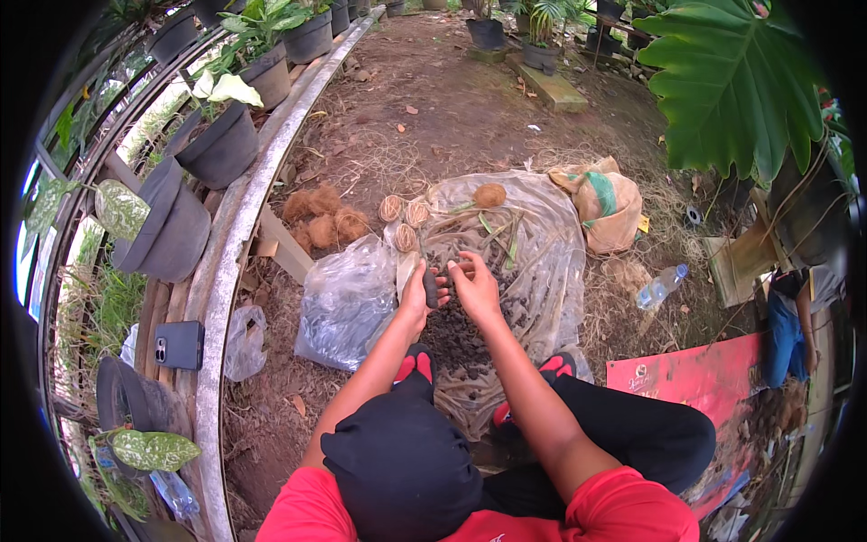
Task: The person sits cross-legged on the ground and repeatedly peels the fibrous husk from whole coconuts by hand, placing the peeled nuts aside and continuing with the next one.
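Observation:
In my left hand (418, 288) is a dark clump of soil (431, 287), held upright against the fingers, with a thin stem rising above it. My right hand (476, 284) is close on the right, fingers slightly curled and apart, nothing seen in it. Beneath both hands, loose dark soil (460, 339) lies on a crumpled plastic sheet (555, 237). Just beyond the left hand sit several balls wrapped in pale twine (405, 237). A brown fiber ball (490, 195) and cut green stems (498, 237) rest on the sheet's far part.
Tufts of brown fiber (324, 215) and a clear plastic bag (345, 298) lie at the left. A tied sack (606, 206) and a plastic bottle (662, 287) are at the right. A plank shelf bears pots (166, 223) and a phone (179, 345). Another person (789, 325) is at the far right.

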